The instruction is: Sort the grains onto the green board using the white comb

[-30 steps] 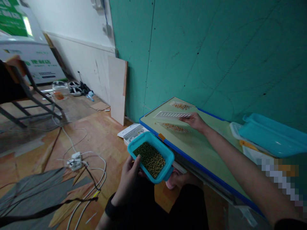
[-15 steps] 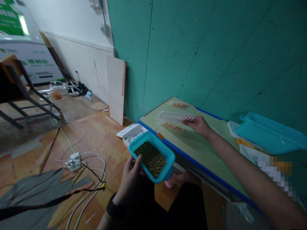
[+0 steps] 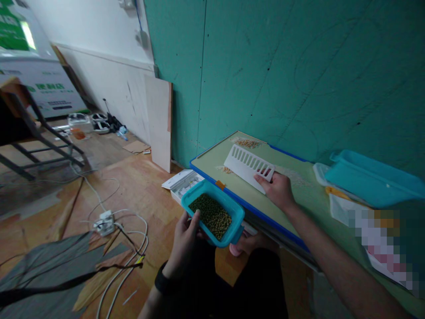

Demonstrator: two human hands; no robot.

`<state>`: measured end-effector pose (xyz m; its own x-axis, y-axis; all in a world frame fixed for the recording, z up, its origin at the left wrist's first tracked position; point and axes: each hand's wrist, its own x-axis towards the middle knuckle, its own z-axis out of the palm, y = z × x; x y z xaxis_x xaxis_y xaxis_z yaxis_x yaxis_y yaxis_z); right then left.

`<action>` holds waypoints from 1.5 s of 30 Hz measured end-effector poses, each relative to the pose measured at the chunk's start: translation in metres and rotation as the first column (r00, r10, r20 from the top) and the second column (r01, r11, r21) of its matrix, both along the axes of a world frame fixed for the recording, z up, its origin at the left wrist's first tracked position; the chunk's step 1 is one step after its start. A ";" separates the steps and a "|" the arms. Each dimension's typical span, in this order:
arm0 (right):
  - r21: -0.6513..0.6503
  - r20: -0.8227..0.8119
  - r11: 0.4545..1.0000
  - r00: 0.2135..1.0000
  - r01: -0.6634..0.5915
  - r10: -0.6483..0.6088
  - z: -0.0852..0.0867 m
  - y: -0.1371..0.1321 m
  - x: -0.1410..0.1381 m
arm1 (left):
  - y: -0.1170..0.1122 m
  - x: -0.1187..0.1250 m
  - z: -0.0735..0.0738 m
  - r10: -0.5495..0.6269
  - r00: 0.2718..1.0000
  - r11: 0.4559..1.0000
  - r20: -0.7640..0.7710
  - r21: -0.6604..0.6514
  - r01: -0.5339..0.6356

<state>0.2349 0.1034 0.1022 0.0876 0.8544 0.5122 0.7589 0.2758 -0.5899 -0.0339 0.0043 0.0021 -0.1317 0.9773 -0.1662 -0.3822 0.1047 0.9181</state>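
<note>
My left hand [image 3: 184,239] grips the near rim of a small blue tub [image 3: 213,212] filled with green beans, held just below the table's front edge. My right hand [image 3: 278,189] is closed on one end of a white slotted scraper [image 3: 249,165], which stands tilted on the green table top [image 3: 232,181]. A few tan grains [image 3: 226,169] show at the scraper's left end. Another small pile of tan grains [image 3: 247,143] lies at the table's far corner.
A large blue tub [image 3: 372,179] and a clear lidded box [image 3: 319,173] sit on the table to the right. On the floor lie a white box [image 3: 181,183], a power strip [image 3: 104,223] with cables, and a board [image 3: 158,124] leaning on the wall.
My right hand has pulled the scraper nearer and tilted it up; the row of grains it lay beside is now mostly hidden. The tub of beans has stayed almost still.
</note>
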 end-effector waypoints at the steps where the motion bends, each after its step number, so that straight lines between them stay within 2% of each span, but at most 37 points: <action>1: 0.008 -0.004 1.000 1.000 -0.005 0.005 0.000 0.001 0.000 | -0.001 0.001 -0.001 0.005 1.000 1.000 0.003 -0.003 -0.005; 7: 0.016 -0.012 0.999 0.999 -0.042 0.043 -0.002 0.002 0.001 | 0.000 0.008 -0.006 0.011 0.998 1.000 0.068 -0.001 -0.011; 13: 0.001 -0.019 0.998 0.998 -0.065 0.065 -0.003 -0.001 0.000 | -0.001 0.019 -0.002 -0.004 0.997 0.999 0.078 -0.035 0.007; 21: -0.001 -0.017 0.994 0.994 -0.111 0.111 -0.004 -0.002 0.001 | -0.004 0.033 0.000 -0.033 0.998 0.999 0.055 -0.014 0.033; 34: -0.010 -0.025 0.993 0.993 -0.120 0.119 -0.009 0.003 0.004 | -0.006 0.034 0.004 -0.034 0.999 0.999 0.030 -0.010 0.035; 45: 0.012 -0.058 0.981 0.980 -0.192 0.193 -0.011 0.002 0.003 | -0.005 0.034 -0.001 -0.042 0.998 0.999 0.045 -0.015 0.043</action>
